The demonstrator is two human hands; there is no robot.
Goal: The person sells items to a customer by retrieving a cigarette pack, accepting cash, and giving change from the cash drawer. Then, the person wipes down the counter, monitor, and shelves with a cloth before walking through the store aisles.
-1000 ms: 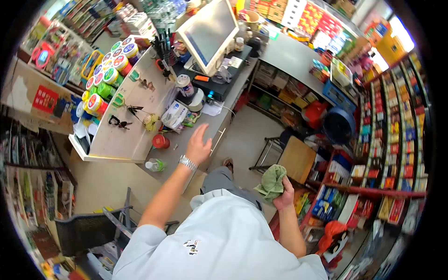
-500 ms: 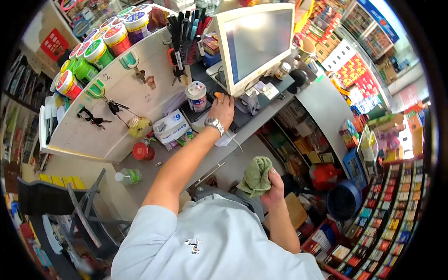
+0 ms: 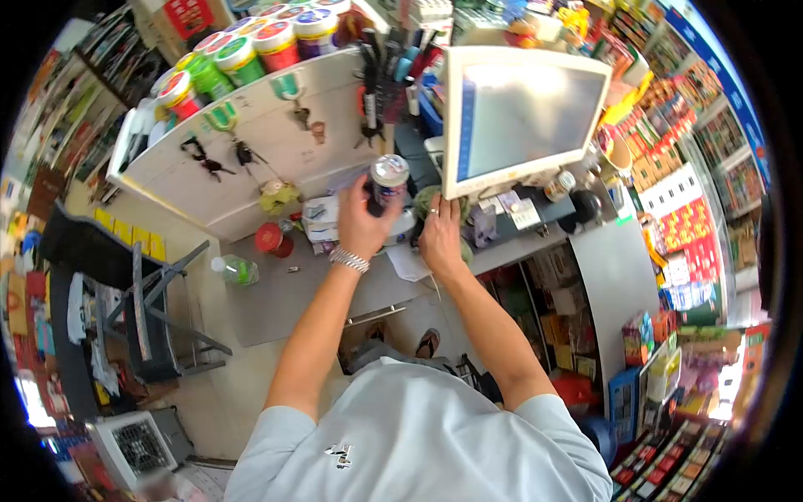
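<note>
My left hand is wrapped round a white lidded tub and a dark object beneath its fingers that I cannot make out. Just right of it, my right hand presses down on the green cloth, which shows around its fingers below the monitor. A white packet lies left of the tub, with a red-lidded jar further left on the grey desk.
Keys hang on the upright panel under a row of coloured tubs. A clear bottle stands at the desk's left edge. The black chair is at the left, and a small jar stands right of the monitor.
My right hand has carried the green cloth up to the desk by the monitor. My left hand has moved left onto the tub and grips it. The view has shifted.
</note>
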